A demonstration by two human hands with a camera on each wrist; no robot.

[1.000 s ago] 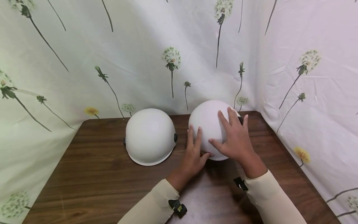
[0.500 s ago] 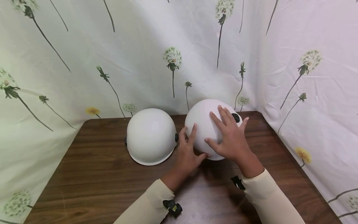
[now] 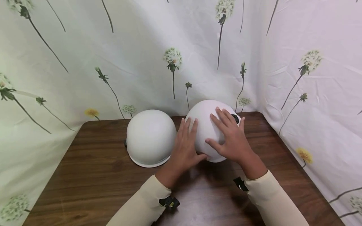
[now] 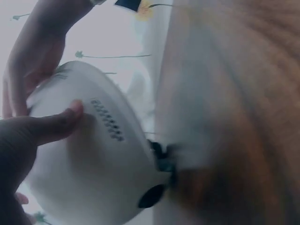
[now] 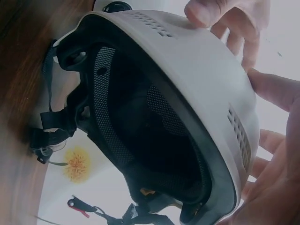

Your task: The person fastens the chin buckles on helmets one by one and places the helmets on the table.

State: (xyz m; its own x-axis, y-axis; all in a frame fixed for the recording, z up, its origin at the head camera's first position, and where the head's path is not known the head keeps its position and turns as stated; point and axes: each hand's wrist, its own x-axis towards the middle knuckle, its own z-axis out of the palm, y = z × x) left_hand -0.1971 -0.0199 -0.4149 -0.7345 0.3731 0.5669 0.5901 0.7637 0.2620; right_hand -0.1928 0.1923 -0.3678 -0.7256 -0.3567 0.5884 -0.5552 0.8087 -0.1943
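Note:
Both hands are on the right-hand white helmet (image 3: 202,125). The left hand (image 3: 183,146) lies along its left side, fingers extended and thumb at the lower rim, beside the other helmet. The right hand (image 3: 233,139) rests spread over its right side, near a round black knob (image 3: 235,118). In the right wrist view the helmet (image 5: 197,70) shows its dark padded inside (image 5: 140,117) and a hanging black strap (image 5: 58,121). Vent holes (image 4: 108,119) and the left thumb on the shell appear in the left wrist view.
A second white helmet (image 3: 151,135) sits dome up on the brown wooden table (image 3: 93,175), just left of the left hand. A white cloth (image 3: 141,62) with a dandelion print hangs behind the table and along its right side.
The held helmet has turned and shifted slightly left, bringing its black knob more into view. The left hand has moved left, its fingers straighter, and now covers the other helmet's right edge. The right hand followed leftward.

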